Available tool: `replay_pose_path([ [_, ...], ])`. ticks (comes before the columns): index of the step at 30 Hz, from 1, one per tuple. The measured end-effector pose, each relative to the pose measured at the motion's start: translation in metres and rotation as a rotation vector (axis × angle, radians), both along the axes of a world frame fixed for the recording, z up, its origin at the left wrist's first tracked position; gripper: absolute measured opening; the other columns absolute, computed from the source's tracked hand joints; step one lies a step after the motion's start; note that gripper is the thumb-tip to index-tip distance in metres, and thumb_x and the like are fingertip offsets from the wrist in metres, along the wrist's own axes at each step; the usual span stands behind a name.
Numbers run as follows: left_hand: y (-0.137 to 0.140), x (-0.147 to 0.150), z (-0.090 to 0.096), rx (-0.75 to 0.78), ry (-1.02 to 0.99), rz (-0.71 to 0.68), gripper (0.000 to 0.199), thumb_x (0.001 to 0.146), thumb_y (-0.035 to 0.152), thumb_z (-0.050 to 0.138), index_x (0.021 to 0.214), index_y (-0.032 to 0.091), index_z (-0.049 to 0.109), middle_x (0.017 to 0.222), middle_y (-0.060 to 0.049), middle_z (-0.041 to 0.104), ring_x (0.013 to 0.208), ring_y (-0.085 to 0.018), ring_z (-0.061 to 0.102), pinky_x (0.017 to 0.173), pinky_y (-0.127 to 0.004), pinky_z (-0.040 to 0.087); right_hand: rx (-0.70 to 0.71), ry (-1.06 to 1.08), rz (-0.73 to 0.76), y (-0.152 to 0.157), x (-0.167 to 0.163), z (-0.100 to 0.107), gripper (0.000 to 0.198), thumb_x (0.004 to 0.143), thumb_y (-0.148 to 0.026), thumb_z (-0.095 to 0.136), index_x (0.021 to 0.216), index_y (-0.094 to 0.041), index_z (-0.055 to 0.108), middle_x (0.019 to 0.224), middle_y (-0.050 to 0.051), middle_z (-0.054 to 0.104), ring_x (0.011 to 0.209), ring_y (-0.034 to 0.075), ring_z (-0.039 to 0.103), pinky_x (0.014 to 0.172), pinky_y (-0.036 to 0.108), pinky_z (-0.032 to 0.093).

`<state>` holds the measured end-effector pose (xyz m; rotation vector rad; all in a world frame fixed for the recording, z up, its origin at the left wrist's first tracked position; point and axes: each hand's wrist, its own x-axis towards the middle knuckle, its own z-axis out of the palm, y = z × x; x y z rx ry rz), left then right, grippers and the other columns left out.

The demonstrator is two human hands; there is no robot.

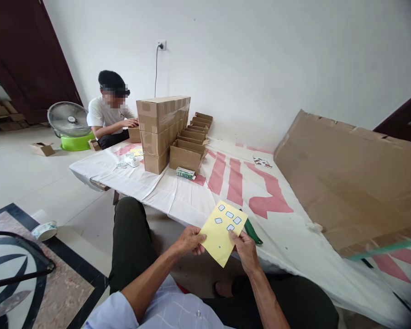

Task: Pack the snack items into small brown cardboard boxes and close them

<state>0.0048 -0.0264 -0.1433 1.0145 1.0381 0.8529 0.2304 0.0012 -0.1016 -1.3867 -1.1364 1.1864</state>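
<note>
My left hand [191, 241] grips the left edge of a yellow sticker sheet [222, 234] held above my lap. The sheet carries several small white and blue labels near its top corner. My right hand [245, 250] holds the sheet's right side, with the thumb on the lowest label [230, 227]. Just behind the sheet, a green strip [252, 231] lies on the low table's white and pink cloth [192, 196].
Stacked brown cartons [162, 130] and a row of open small boxes [191, 144] stand at the table's far end, with a green packet [185, 172] in front. Another person [110, 116] sits there by a fan [69, 119]. A large cardboard sheet [352, 183] leans at right.
</note>
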Motion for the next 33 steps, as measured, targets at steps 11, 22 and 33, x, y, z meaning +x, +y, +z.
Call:
replay_pose_path([
  [11,-0.006,-0.015,0.001,-0.002,0.009,0.032,0.066,0.069,0.08,0.08,0.075,0.015,0.067,0.055,-0.005,0.068,0.042,-0.013,0.058,0.043,-0.023,0.041,-0.022,-0.077,0.085,0.007,-0.011,-0.015,0.058,0.058,-0.068,0.087,0.082,-0.015,0.08,0.069,0.009,0.077,0.058,0.024,0.064,0.049,0.032,0.047],
  [22,-0.022,-0.037,0.006,-0.041,0.026,0.029,0.055,0.074,0.067,0.086,0.077,0.017,0.063,0.059,-0.002,0.071,0.044,-0.011,0.06,0.044,-0.021,0.041,-0.004,0.018,0.086,-0.011,-0.022,-0.014,0.052,0.063,-0.065,0.088,0.082,-0.018,0.077,0.07,0.007,0.076,0.056,0.021,0.064,0.047,0.032,0.049],
  [33,-0.031,-0.043,0.014,-0.039,0.056,0.051,0.054,0.071,0.066,0.087,0.075,0.018,0.063,0.059,-0.003,0.071,0.045,-0.012,0.061,0.044,-0.021,0.042,0.021,0.027,0.114,-0.013,-0.022,-0.024,0.049,0.067,-0.064,0.087,0.081,-0.019,0.076,0.065,0.005,0.074,0.052,0.02,0.061,0.044,0.032,0.05],
])
